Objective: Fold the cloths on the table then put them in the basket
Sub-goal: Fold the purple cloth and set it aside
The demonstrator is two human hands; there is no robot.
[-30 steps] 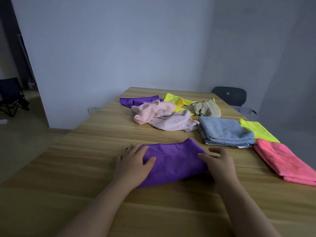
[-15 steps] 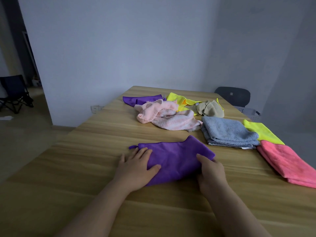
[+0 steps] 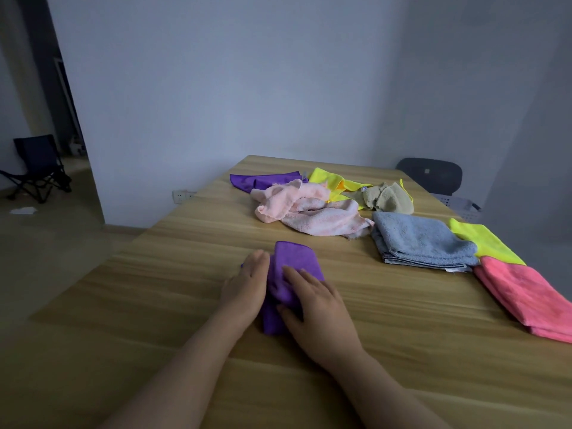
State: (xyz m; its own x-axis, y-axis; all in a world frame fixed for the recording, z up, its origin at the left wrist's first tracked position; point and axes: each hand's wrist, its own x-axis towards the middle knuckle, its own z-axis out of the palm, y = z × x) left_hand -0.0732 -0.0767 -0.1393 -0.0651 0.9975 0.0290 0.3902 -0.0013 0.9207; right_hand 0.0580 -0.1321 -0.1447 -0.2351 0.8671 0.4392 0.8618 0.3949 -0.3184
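Lower centre of frame: both hands on one purple cloth [image 3: 289, 274], head view only
purple cloth: folded into a narrow strip, lying on the wooden tabletop [image 3: 154, 305], running from centre frame down toward the wrists
left hand [image 3: 246, 284]: flat, fingers together and stretched out, pressed against the strip's left edge, nothing gripped
right hand [image 3: 315, 300]: flat, fingers slightly spread, palm down on top of the strip's lower right part, pressing, not clutching
pink towel [image 3: 309, 210]: crumpled heap, centre frame above the hands, apart from the strip
second purple cloth [image 3: 263, 181]: unfolded, upper centre, partly under the pink heap
yellow cloth [image 3: 332, 181]: loose, just right of the second purple cloth, partly under the pink heap
olive cloth [image 3: 388, 198]: bunched, right of the yellow one, upper centre right
blue towel [image 3: 418, 239]: folded, right of centre, just beside the pink heap
yellow-green cloth [image 3: 483, 241]: flat, right side, partly under the blue towel's edge
coral cloth [image 3: 526, 292]: folded, far right edge, touching the yellow-green one
basket [image 3: 461, 205]: pale plastic, only rim and wall visible past the tabletop's far right edge
dark chair [image 3: 430, 178]: behind the basket, upper right
folding chair [image 3: 37, 168]: on floor, left edge of frame
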